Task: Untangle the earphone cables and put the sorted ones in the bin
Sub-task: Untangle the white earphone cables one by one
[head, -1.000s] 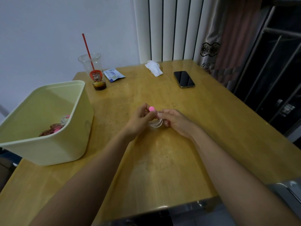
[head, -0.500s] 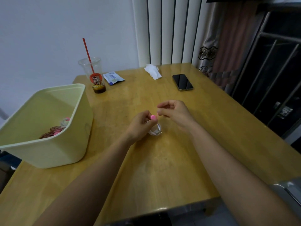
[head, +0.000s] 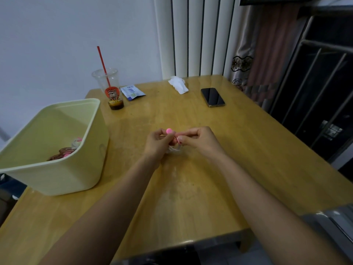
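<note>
Wooden table [head: 191, 188] against a pale wall fills the head view, with a pale green bin [head: 57, 180] at its left edge and other coiled earphones [head: 63, 153] lying in the bin's bottom. Mid-table, just above the wood, the left hand [head: 157, 143] curls its fingers round a small bundle of white earphone cable [head: 174, 150]. The right hand [head: 200, 140] pinches a strand of it between thumb and forefinger, the two hands nearly touching. A hard tug from that pinch would likely tighten any knot rather than free it, and a slack grip on the left could let the loops spring apart and re-snarl. The cable looks thin, white and loosely looped below the fingers, with a round pink earbud [head: 169, 130] poking up above the left thumb.
</note>
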`<state>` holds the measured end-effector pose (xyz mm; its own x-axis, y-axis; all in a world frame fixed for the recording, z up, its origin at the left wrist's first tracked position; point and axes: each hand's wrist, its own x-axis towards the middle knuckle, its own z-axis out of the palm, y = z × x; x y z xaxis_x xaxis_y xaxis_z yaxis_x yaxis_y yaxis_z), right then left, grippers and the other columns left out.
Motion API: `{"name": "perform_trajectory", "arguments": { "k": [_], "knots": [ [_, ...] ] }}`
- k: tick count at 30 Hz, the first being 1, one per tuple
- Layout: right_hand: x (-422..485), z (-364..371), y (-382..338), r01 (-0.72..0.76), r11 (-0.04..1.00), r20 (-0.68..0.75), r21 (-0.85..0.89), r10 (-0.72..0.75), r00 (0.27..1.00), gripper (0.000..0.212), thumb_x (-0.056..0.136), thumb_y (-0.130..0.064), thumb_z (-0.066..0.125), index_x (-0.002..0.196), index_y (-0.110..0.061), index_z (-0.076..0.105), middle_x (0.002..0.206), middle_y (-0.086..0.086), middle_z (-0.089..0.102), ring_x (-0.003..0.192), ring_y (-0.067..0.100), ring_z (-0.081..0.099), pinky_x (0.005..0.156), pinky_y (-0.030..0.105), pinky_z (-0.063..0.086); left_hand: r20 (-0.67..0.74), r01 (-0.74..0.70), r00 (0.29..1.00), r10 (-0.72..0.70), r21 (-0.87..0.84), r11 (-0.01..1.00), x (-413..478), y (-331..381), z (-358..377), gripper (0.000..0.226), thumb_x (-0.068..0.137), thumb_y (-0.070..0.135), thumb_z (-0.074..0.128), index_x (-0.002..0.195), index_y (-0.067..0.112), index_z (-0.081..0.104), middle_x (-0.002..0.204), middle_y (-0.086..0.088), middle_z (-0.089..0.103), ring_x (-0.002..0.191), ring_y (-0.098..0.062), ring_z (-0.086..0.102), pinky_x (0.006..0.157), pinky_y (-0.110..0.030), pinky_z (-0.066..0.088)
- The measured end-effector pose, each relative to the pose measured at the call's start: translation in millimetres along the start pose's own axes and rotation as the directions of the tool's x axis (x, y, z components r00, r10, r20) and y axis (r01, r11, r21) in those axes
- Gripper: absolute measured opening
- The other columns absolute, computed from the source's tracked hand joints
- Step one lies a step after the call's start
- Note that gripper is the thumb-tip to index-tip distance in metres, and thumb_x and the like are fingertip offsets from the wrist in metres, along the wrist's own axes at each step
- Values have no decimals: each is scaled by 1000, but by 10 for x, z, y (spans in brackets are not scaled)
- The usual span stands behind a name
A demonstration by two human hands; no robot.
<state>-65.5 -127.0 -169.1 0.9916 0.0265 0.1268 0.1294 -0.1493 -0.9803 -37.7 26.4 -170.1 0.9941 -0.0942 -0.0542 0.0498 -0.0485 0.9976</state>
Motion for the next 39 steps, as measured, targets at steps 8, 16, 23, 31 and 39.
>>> {"name": "perform_trajectory", "arguments": {
  "k": [8, 16, 23, 31, 39],
  "knots": [
    [63, 27, 24, -38, 995, -50, 95, 43, 998, 37, 75, -11, 85, 107, -12, 66, 96, 10, 66, 85, 18, 66, 78, 31, 59, 117, 48, 993, -31, -147, 988, 8, -4, -47, 22, 91, 18, 66, 98, -3, 67, 75, -7, 70, 62, -13, 64, 54, -23, 50],
    [95, 47, 88, -103, 994, 62, -28, 105, 993, 27, 82, -28, 79, 100, -9, 71, 97, 6, 75, 86, 9, 69, 81, 20, 51, 121, 13, 993, 4, -140, 990, 7, -20, -78, 17, 90, 16, 67, 93, 0, 70, 81, -9, 72, 64, -12, 66, 55, -22, 51],
    [89, 80, 82, -56, 987, 22, -153, 60, 998, 16, 84, -18, 78, 87, -14, 62, 79, 5, 67, 74, 11, 62, 66, 22, 48, 87, -19, 996, 28, -95, 995, 11, -7, -104, 17, 87, 14, 71, 93, -2, 72, 73, -6, 72, 61, -10, 66, 56, -19, 51],
    [155, 202, 132, -1, 803, -173, -595, -126, 977, 15, 84, -22, 70, 98, -16, 69, 81, -4, 64, 74, 14, 59, 57, 26, 40, 88, -221, 973, 215, 67, 973, -9, -5, -35, 24, 89, 15, 70, 88, -9, 69, 72, -11, 67, 61, -10, 58, 57, -20, 45],
    [125, 133, 135, -59, 991, -128, -122, 43, 991, 26, 84, -8, 73, 110, -10, 70, 94, 3, 77, 89, 11, 72, 81, 28, 58, 111, -100, 987, 114, -120, 988, -22, -70, -57, 19, 93, 14, 63, 96, -3, 69, 71, -2, 69, 59, -5, 61, 56, -16, 47]
  ]
}}
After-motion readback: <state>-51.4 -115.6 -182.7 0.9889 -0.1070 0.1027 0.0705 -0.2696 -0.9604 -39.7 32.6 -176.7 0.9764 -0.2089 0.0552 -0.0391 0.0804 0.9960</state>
